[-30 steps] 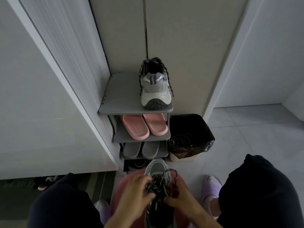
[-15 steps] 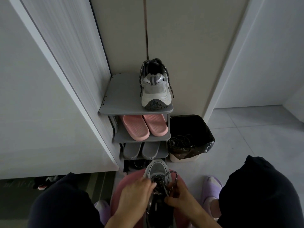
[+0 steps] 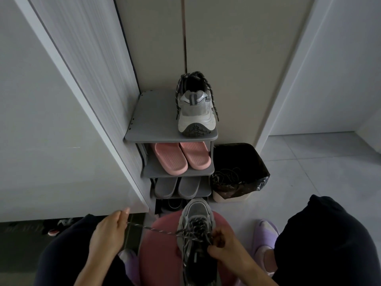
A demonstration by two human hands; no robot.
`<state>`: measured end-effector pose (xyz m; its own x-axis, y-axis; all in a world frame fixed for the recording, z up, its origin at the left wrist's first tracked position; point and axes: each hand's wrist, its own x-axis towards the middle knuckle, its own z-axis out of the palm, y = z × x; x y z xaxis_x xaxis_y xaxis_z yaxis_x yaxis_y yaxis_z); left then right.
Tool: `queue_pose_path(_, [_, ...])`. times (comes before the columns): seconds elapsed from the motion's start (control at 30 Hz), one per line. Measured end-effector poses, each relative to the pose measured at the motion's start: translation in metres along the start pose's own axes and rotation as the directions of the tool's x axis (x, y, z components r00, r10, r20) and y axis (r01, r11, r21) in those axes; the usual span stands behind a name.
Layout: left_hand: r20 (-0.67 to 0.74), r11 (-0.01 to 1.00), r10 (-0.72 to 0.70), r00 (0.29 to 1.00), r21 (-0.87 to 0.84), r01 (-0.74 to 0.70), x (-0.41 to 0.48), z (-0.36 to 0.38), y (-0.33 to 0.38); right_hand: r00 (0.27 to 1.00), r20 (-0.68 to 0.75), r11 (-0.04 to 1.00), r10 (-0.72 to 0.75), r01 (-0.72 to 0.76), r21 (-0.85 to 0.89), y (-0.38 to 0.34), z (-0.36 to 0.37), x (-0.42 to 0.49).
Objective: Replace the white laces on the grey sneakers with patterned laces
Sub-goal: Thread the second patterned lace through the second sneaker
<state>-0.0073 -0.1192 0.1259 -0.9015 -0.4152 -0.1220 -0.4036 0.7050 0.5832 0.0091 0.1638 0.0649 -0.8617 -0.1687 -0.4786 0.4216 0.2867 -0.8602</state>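
A grey sneaker (image 3: 196,213) lies toe-away on a pink stool (image 3: 158,250) between my knees, threaded with a dark patterned lace (image 3: 156,230). My left hand (image 3: 109,234) pinches one lace end and holds it stretched taut out to the left of the shoe. My right hand (image 3: 224,246) grips the lace at the shoe's right side, by the upper eyelets. The second grey sneaker (image 3: 195,112), also with patterned laces, stands heel-toward-me on the top of the shoe rack (image 3: 152,124).
Pink slides (image 3: 181,157) and grey slippers (image 3: 177,187) fill the lower rack shelves. A bin with a black bag (image 3: 239,172) holding loose cords stands right of the rack. A white cabinet door (image 3: 51,120) is on the left. My feet wear purple slippers (image 3: 265,238).
My left hand has left the shoe's lacing and moved out to the left, drawing a lace end taut. My right hand stays at the shoe.
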Motion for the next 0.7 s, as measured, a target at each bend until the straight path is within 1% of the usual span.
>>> queue_pose_path(0.17, [-0.061, 0.996, -0.052, 0.997, 0.064, 0.056, 0.007, -0.015, -0.013, 1.000, -0.013, 0.999, -0.021, 0.020, -0.029, -0.001, -0.001, -0.001])
queue_pose_path(0.23, [-0.039, 0.995, -0.065, 0.997, 0.073, 0.068, 0.011, -0.019, -0.014, 0.999, -0.016, 0.998, -0.029, 0.028, -0.050, -0.001, -0.001, 0.000])
queue_pose_path(0.27, [0.000, 0.995, -0.058, 0.998, 0.083, 0.058, 0.011, -0.019, -0.013, 0.999, -0.019, 0.998, -0.031, 0.030, -0.060, -0.001, 0.000, 0.000])
queue_pose_path(0.3, [0.061, 0.992, -0.038, 0.997, 0.123, 0.030, 0.010, -0.018, -0.009, 0.999, -0.018, 0.998, -0.028, 0.027, -0.064, -0.001, 0.000, 0.000])
queue_pose_path(0.37, [0.189, 0.953, 0.035, 0.981, 0.289, -0.090, 0.003, -0.010, 0.002, 0.999, 0.000, 0.997, -0.032, 0.032, -0.068, -0.001, 0.000, 0.001])
queue_pose_path(0.4, [0.207, 0.924, 0.096, 0.974, 0.345, -0.164, -0.003, -0.005, 0.009, 0.999, 0.015, 0.996, -0.043, 0.044, -0.074, -0.002, 0.000, 0.001])
queue_pose_path(0.43, [0.209, 0.905, 0.186, 0.960, 0.343, -0.251, -0.009, 0.002, 0.014, 0.998, 0.025, 0.995, -0.052, 0.054, -0.079, -0.003, 0.000, 0.000])
queue_pose_path(0.47, [0.207, 0.899, 0.306, 0.929, 0.259, -0.354, -0.016, 0.011, 0.020, 0.998, 0.029, 0.995, -0.062, 0.064, -0.083, -0.004, 0.000, 0.000])
queue_pose_path(0.5, [0.238, 0.887, 0.401, 0.885, 0.143, -0.440, -0.023, 0.020, 0.028, 0.997, 0.025, 0.993, -0.073, 0.075, -0.088, -0.005, 0.000, 0.000])
queue_pose_path(0.53, [0.295, 0.869, 0.464, 0.835, 0.035, -0.494, -0.032, 0.029, 0.035, 0.996, 0.016, 0.991, -0.086, 0.087, -0.101, -0.005, 0.000, 0.000])
queue_pose_path(0.57, [0.367, 0.847, 0.501, 0.784, -0.020, -0.532, -0.041, 0.039, 0.043, 0.995, 0.007, 0.987, -0.103, 0.103, -0.120, -0.005, 0.000, 0.000])
queue_pose_path(0.6, [0.431, 0.827, 0.512, 0.743, -0.012, -0.563, -0.049, 0.048, 0.050, 0.993, 0.001, 0.983, -0.119, 0.118, -0.140, -0.005, 0.000, 0.000])
queue_pose_path(0.63, [0.460, 0.810, 0.514, 0.724, 0.018, -0.587, -0.055, 0.056, 0.054, 0.992, -0.001, 0.979, -0.129, 0.127, -0.157, -0.005, 0.000, 0.001])
queue_pose_path(0.7, [0.444, 0.811, 0.513, 0.734, 0.029, -0.584, -0.059, 0.065, 0.057, 0.990, -0.007, 0.976, -0.138, 0.135, -0.169, -0.005, 0.000, 0.001])
